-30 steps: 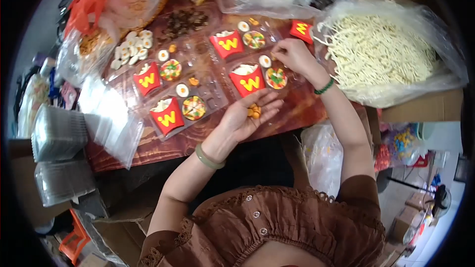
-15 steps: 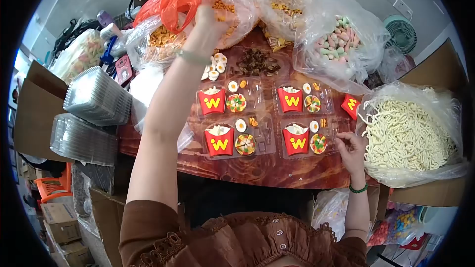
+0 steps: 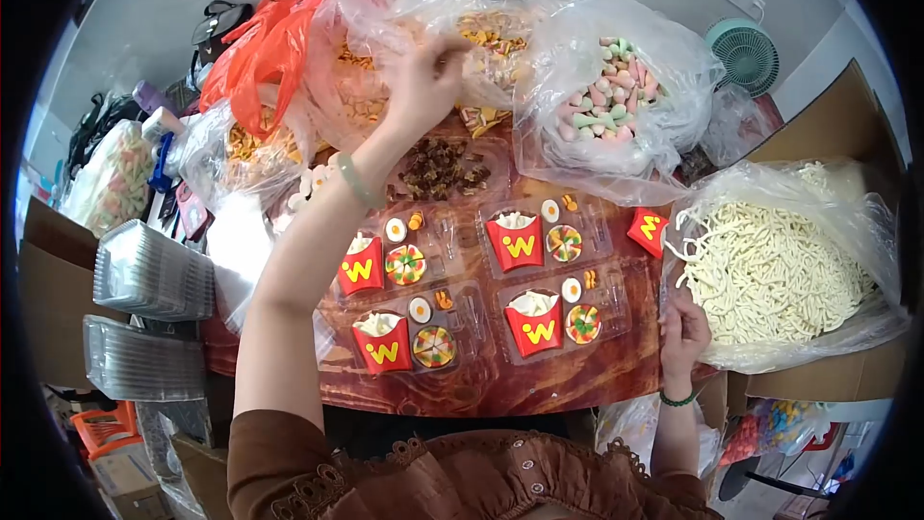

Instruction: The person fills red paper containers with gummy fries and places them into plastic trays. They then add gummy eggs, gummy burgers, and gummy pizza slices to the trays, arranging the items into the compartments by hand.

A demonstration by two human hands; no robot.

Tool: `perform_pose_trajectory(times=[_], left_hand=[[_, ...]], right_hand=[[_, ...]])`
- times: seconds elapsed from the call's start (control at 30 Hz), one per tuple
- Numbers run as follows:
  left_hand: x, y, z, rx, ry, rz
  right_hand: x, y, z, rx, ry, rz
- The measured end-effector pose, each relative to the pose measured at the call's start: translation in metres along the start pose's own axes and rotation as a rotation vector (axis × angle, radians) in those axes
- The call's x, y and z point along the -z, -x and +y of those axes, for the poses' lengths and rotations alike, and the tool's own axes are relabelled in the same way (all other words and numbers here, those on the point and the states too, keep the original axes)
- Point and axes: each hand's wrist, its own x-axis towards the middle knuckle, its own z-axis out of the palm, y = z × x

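Snack bag [image 3: 481, 39], a clear plastic sack of orange bits, sits at the upper middle of the frame on the bench [image 3: 577, 385], its mouth open upward and its long axis running left to right. The left hand [image 3: 423, 77] is raised to the bag's mouth, fingers pinched together on the plastic or the bits inside; which of the two cannot be told. Half a second ago that hand was further left, at the orange bag [image 3: 260, 48]. The right hand [image 3: 683, 332] has drawn back toward the lower right, loosely curled at the bench edge beside the noodle bag [image 3: 780, 270], holding nothing visible. Four trays [image 3: 462, 289] with red fry boxes lie mid-frame, between the hands.
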Motion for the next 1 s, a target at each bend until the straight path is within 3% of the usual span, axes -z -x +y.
perform_pose_trajectory(times=[0.03, 0.17, 0.23, 0.27, 0.4, 0.47, 0.53, 0.63, 0.7, 0.73, 0.8, 0.83, 0.9, 0.93, 0.97, 1.0], left_hand=[[-0.014, -0.008, -0.005, 0.028, -0.143, -0.094], [-0.065, -0.063, -0.06, 0.073, -0.451, -0.144], [-0.081, -0.093, -0.077, 0.143, -1.004, -0.543], [-0.096, -0.103, -0.108, 0.218, -0.935, -0.527], [-0.132, -0.097, -0.109, 0.232, -0.914, -0.492], [-0.124, -0.097, -0.103, 0.276, -0.856, -0.516], [-0.121, -0.103, -0.132, 0.18, -0.824, -0.536], [-0.118, -0.103, -0.125, 0.127, -0.707, -0.374], [-0.114, -0.094, -0.106, 0.198, -0.564, 0.078], [-0.113, -0.096, -0.105, 0.197, -0.563, 0.075], [-0.106, -0.1, -0.1, 0.329, -0.318, 0.368], [-0.102, -0.101, -0.086, 0.327, -0.319, 0.371], [-0.092, -0.106, -0.059, 0.842, 0.567, 0.458], [-0.087, -0.108, -0.076, 0.839, 0.567, 0.462], [-0.081, -0.113, -0.109, 0.954, 1.125, 0.337], [-0.071, -0.112, -0.099, 1.025, 1.685, 0.172]], right_hand=[[0.005, 0.012, 0.005, -0.02, -0.008, 0.05], [0.014, 0.056, 0.017, -0.067, 0.004, 0.096], [0.015, 0.072, 0.021, -0.174, 0.008, 0.129], [0.019, 0.077, 0.024, -0.188, 0.024, 0.132], [0.015, 0.077, 0.022, -0.176, 0.032, 0.173], [0.015, 0.074, 0.017, -0.221, 0.067, 0.084], [0.015, 0.075, 0.021, -0.216, 0.047, 0.07], [0.016, 0.072, 0.02, -0.181, 0.032, 0.048], [0.016, 0.072, 0.019, -0.162, 0.029, 0.042], [0.017, 0.071, 0.019, -0.169, 0.04, 0.029], [0.017, 0.071, 0.017, -0.173, 0.05, 0.014], [0.016, 0.07, 0.016, -0.186, 0.017, 0.015], [0.015, 0.069, 0.014, -0.192, -0.018, 0.011], [0.015, 0.069, 0.016, -0.203, -0.005, 0.016], [0.016, 0.07, 0.017, -0.213, 0.008, 0.021], [0.015, 0.07, 0.018, -0.208, 0.005, 0.02]])
